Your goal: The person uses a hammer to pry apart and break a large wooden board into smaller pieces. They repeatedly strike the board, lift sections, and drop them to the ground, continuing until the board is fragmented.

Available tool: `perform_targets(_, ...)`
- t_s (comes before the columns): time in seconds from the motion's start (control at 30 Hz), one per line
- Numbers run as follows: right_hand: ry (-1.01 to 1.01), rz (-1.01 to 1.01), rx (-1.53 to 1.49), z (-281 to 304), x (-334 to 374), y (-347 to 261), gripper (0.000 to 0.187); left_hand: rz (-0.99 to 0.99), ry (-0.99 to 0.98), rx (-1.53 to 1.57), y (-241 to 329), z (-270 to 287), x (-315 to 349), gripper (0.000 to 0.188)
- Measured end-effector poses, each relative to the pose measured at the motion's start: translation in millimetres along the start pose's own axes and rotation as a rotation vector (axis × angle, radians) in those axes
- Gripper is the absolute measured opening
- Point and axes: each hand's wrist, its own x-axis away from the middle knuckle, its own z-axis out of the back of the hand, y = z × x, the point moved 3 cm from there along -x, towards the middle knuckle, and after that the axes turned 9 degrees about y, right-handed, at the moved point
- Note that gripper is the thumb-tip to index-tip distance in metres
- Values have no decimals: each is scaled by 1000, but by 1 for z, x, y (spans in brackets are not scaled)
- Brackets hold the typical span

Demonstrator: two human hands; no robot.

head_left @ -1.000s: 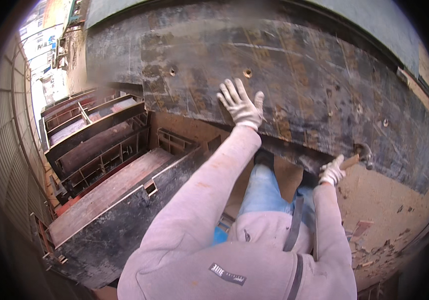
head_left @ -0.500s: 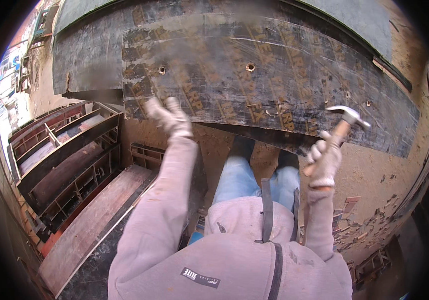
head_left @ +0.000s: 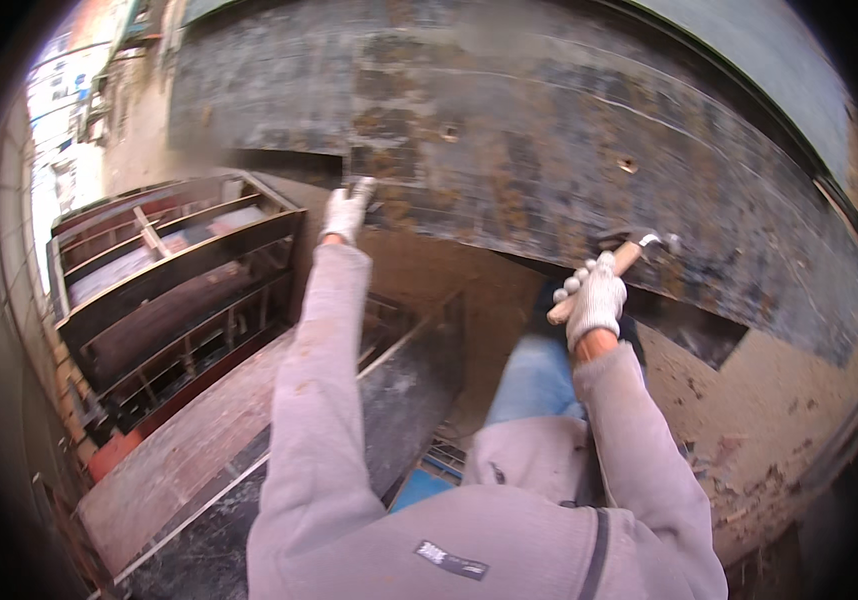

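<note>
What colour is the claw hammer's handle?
The claw hammer's handle is light tan, like bare wood; the head view shows it best.

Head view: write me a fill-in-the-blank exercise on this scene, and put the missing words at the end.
1. The right hand grips a hammer whose handle is made of ____.
2. The left hand wears a glove coloured ____.
3. The person's trousers are ____ in colour.
4. In the picture, the framed panels lie to the ____ of the hammer.

Missing words: wood; white; blue; left.
</note>
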Motion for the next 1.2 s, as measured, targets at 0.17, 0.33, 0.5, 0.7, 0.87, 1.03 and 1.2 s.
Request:
perform_targets(0.17, 151, 82, 134, -25, 18, 20, 23, 122, -77, 93, -28, 2, -6, 74)
perform_targets(0.33, 215, 332, 148, -22, -17, 77, 25, 120, -99, 60, -18, -4, 1, 74)
perform_targets(0.5, 160, 358, 94, -9, -59, 116, 27, 126, -118, 350, -32, -12, 5, 66)
perform_targets(0.7, -43, 269, 229, 2, -18, 75, 38, 84, -91, 175, -54, -22, -13, 74)
perform_targets(0.87, -23, 318, 424, 42, 57, -11, 47, 94, -126, 111, -55, -21, -27, 75)
perform_targets(1.03, -152, 463, 72, 69, 108, -32, 19, 60, -335, 307, -48, -24, -37, 71)
perform_targets(1.2, 183, 497, 642, 93, 104, -45, 34, -82, -370, 280, -54, 2, -19, 62)
